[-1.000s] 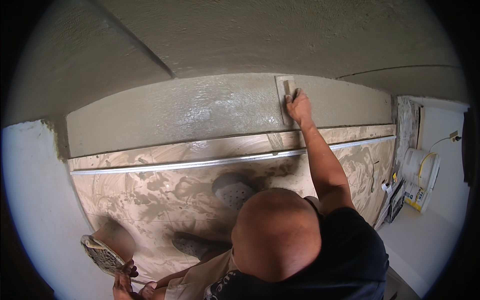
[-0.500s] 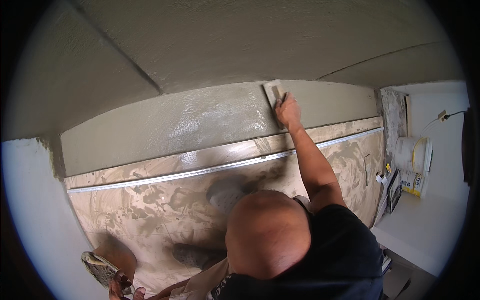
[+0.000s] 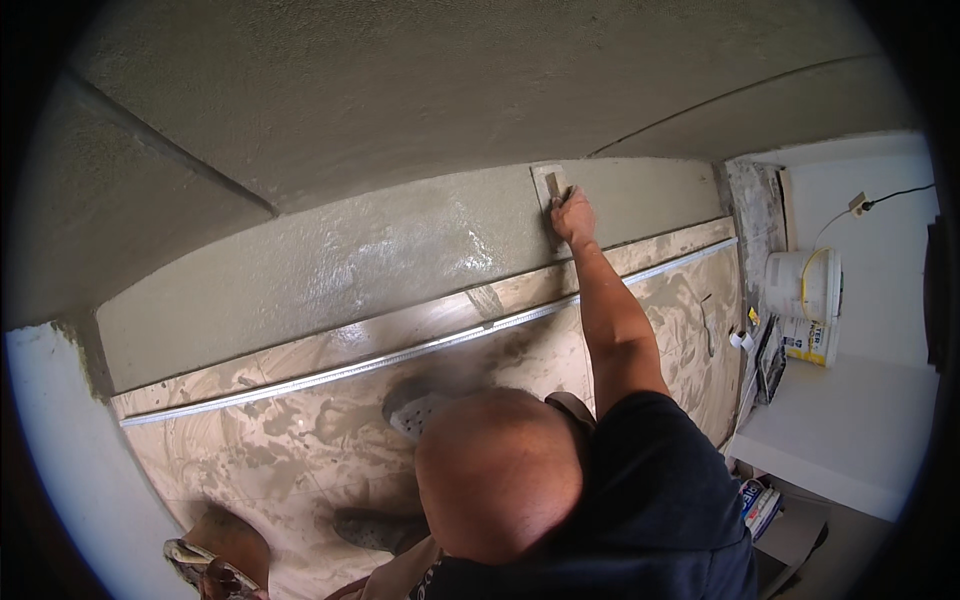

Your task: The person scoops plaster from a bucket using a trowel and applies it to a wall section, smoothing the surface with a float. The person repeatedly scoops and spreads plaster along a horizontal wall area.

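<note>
At the middle of the far side, my right hand (image 3: 573, 215) is closed around the handle of a rectangular plastering trowel (image 3: 542, 183). The trowel's blade lies flat on a smooth grey strip of wet mortar (image 3: 330, 255), shiny to its left. At the lower left edge, my left hand (image 3: 220, 582) is partly cut off. Its fingers appear closed at a mortar-smeared object (image 3: 185, 558) whose kind I cannot make out.
A long metal straightedge (image 3: 400, 355) runs along the mortar-smeared tiled floor (image 3: 250, 470), beside the strip. Grey rendered wall (image 3: 400, 90) rises beyond it. On the right, a white bucket (image 3: 800, 285) stands by a white ledge (image 3: 840, 420), with a cable connector (image 3: 857, 204) above.
The view has shifted, so the scene sits further left. My right hand keeps the trowel on the mortar, more to the left of the right end. My left hand has dropped nearer the lower edge.
</note>
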A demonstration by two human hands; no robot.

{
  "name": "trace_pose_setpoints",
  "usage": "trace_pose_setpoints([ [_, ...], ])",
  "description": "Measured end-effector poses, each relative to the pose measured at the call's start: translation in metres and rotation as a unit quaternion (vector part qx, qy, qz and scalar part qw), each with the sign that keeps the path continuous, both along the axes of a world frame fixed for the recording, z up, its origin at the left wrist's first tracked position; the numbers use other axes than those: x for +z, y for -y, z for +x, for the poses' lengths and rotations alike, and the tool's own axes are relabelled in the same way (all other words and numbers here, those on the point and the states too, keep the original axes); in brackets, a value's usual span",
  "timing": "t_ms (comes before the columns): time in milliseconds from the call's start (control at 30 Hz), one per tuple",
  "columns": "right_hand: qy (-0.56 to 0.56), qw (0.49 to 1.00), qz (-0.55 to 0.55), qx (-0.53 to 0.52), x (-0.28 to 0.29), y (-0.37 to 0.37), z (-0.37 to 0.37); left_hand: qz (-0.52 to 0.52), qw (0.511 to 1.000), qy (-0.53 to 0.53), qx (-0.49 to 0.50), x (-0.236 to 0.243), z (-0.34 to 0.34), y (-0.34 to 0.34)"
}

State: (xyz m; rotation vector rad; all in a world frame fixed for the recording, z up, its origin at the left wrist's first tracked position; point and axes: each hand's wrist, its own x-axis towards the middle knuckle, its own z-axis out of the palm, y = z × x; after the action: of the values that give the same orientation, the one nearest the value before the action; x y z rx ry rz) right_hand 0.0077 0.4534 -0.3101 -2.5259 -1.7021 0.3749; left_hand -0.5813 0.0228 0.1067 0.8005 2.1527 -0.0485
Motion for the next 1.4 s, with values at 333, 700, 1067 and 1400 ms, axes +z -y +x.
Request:
trace_pose_setpoints([
  [333, -0.106, 0.985, -0.043, 0.131, 0.045, 0.041, -0.149, -0.017, 0.994, 0.032, 0.106, 0.011, 0.023, 0.008],
  [700, -0.535, 0.801, -0.158, 0.218, 0.094, 0.111, -0.275, 0.080, 0.979, 0.085, 0.167, -0.008, 0.027, 0.034],
  [1067, -0.706, 0.571, -0.409, 0.082, 0.106, 0.166, -0.310, 0.146, 0.969, 0.036, 0.196, -0.003, 0.012, 0.099],
  [1400, -0.475, 0.617, -0.536, 0.327, 0.183, 0.133, -0.378, 0.289, 0.838, -0.144, 0.441, -0.019, 0.113, 0.196],
])
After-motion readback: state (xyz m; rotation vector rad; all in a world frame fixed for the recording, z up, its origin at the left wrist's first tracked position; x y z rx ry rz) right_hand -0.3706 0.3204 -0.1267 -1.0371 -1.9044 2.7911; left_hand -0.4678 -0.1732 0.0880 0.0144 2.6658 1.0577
